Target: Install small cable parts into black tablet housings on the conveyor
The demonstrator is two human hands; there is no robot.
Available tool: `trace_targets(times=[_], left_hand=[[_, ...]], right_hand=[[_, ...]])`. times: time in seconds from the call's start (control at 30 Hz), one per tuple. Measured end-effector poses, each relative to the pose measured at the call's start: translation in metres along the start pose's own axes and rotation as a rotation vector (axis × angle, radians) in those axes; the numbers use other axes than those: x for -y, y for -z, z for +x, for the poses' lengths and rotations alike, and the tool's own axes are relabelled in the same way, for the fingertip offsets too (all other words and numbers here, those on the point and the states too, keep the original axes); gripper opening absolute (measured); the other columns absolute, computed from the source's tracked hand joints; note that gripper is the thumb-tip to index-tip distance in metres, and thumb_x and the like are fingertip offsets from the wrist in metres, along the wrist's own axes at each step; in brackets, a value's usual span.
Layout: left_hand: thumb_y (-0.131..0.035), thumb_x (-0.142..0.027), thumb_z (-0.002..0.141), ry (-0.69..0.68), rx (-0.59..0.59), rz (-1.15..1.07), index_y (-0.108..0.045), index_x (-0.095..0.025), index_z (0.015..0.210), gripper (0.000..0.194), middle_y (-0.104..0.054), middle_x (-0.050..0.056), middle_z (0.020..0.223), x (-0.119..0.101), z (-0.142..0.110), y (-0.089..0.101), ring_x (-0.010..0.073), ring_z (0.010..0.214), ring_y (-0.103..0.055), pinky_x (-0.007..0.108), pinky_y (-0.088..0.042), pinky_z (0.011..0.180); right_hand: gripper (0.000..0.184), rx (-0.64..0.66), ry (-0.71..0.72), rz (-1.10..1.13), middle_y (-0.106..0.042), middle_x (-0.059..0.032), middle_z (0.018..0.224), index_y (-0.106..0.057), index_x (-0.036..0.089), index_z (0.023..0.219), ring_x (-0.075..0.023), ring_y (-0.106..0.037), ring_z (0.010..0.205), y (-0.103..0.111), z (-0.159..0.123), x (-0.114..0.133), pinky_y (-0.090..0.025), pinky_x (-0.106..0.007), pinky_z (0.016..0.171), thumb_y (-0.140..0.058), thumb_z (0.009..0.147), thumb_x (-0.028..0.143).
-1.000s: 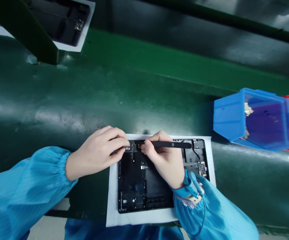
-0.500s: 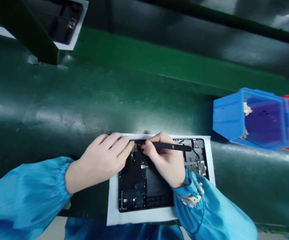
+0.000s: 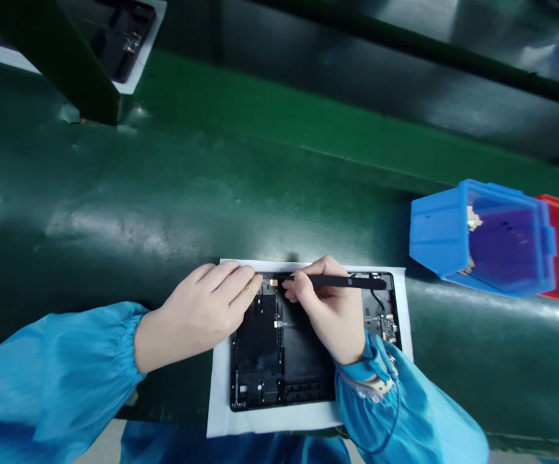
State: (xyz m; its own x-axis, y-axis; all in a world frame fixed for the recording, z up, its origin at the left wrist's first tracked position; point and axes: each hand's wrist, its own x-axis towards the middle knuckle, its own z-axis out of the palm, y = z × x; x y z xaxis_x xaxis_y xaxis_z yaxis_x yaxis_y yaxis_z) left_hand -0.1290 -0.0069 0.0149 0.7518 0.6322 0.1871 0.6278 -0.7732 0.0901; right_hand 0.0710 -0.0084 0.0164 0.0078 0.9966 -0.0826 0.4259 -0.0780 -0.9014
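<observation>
Right hand (image 3: 330, 309) is gripping a tool (image 3: 347, 281). Under this hand, the case (image 3: 308, 361) is lying on paper (image 3: 219, 386). Just to the hand's left, the left hand (image 3: 202, 312) is resting at the case's far edge; whether it is grasping something, I cannot tell.

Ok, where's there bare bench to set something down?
Bare green bench stretches beyond the white sheet, from the dark post across to the blue bin. Another patch lies near right, between that bin, the sheet and the right sleeve. Crowded: the open device, with the left hand, right hand and black tool along its far side.
</observation>
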Motion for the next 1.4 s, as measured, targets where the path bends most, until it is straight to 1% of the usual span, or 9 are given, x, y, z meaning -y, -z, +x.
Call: trace_targets(times=[0.37,0.5,0.63,0.7,0.8,0.9,0.97,1.1,1.4], left_hand=[[-0.045,-0.013,0.084,-0.007,0.05,-0.082,-0.054,-0.013,0.118,0.036,-0.059,0.008,0.111,0.003,0.001,0.001,0.023,0.102,-0.053,0.034,-0.048,0.083],[-0.046,-0.011,0.078,0.02,0.138,-0.113,-0.049,-0.019,0.126,0.049,-0.056,0.009,0.11,0.004,0.009,0.001,0.024,0.095,-0.053,0.037,-0.049,0.076],[-0.047,-0.011,0.075,0.009,0.149,-0.141,-0.046,-0.024,0.129,0.056,-0.056,0.01,0.105,0.005,0.012,-0.001,0.0244,0.091,-0.054,0.038,-0.049,0.073],[-0.047,-0.011,0.076,-0.002,0.125,-0.139,-0.047,-0.026,0.128,0.054,-0.056,0.01,0.105,0.006,0.011,-0.002,0.025,0.091,-0.055,0.039,-0.049,0.073],[-0.047,-0.01,0.077,0.011,0.061,-0.147,-0.048,-0.022,0.127,0.051,-0.057,0.009,0.11,0.008,0.005,-0.003,0.0251,0.096,-0.055,0.04,-0.05,0.077],[-0.046,-0.011,0.081,0.013,-0.041,-0.184,-0.053,-0.011,0.12,0.039,-0.059,0.01,0.114,0.011,-0.005,-0.002,0.0228,0.104,-0.054,0.036,-0.048,0.088],[-0.047,-0.014,0.085,-0.023,-0.077,-0.181,-0.057,-0.01,0.114,0.031,-0.059,0.01,0.117,0.013,-0.01,-0.001,0.0218,0.108,-0.053,0.033,-0.046,0.093],[-0.047,-0.02,0.087,-0.059,-0.049,-0.126,-0.059,-0.011,0.113,0.03,-0.059,0.01,0.119,0.012,-0.013,0.0,0.0232,0.109,-0.054,0.034,-0.047,0.091],[-0.048,-0.024,0.087,-0.038,-0.054,-0.112,-0.058,-0.013,0.114,0.031,-0.06,0.009,0.115,0.01,-0.01,-0.002,0.0225,0.105,-0.056,0.033,-0.05,0.084]], right_hand=[[0.012,0.004,0.02,0.007,-0.062,0.0006,0.065,-0.055,0.019,0.071,-0.0135,-0.062,0.058,0.002,-0.001,0.0,-0.05,-0.026,0.053,-0.058,0.083,0.022],[0.008,-0.219,0.155,0.087,-0.059,0.0005,0.068,-0.056,0.02,0.076,-0.0136,-0.059,0.056,0.006,-0.002,-0.002,-0.048,-0.028,0.053,-0.055,0.084,0.022],[0.008,-0.345,0.347,0.143,-0.059,-0.0048,0.086,-0.056,0.021,0.082,-0.0199,-0.059,0.078,0.009,0.0,-0.003,-0.048,-0.038,0.071,-0.05,0.085,0.024],[0.011,-0.303,0.419,0.066,-0.059,-0.0066,0.091,-0.057,0.02,0.081,-0.0218,-0.058,0.086,0.01,-0.001,-0.001,-0.046,-0.041,0.077,-0.047,0.084,0.02],[0.013,-0.092,0.472,-0.055,-0.058,-0.0033,0.076,-0.054,0.02,0.082,-0.017,-0.058,0.071,0.009,-0.008,0.005,-0.047,-0.032,0.065,-0.043,0.081,0.012],[0.002,0.14,0.467,-0.419,-0.055,0.0004,0.063,-0.051,0.019,0.076,-0.0135,-0.053,0.053,0.002,-0.018,0.01,-0.04,-0.025,0.049,-0.049,0.077,0.018],[0.009,0.202,0.462,-0.7,-0.056,-0.0004,0.062,-0.051,0.019,0.072,-0.0137,-0.052,0.05,-0.004,-0.024,0.011,-0.036,-0.025,0.045,-0.052,0.077,0.026],[0.013,0.216,0.524,-0.906,-0.06,-0.0014,0.063,-0.053,0.018,0.073,-0.0136,-0.052,0.049,-0.009,-0.029,0.01,-0.034,-0.025,0.046,-0.048,0.084,0.024],[0.012,0.087,0.457,-0.751,-0.062,-0.0018,0.067,-0.051,0.019,0.077,-0.0134,-0.058,0.055,0.007,-0.015,0.006,-0.042,-0.023,0.051,-0.046,0.088,0.02]])
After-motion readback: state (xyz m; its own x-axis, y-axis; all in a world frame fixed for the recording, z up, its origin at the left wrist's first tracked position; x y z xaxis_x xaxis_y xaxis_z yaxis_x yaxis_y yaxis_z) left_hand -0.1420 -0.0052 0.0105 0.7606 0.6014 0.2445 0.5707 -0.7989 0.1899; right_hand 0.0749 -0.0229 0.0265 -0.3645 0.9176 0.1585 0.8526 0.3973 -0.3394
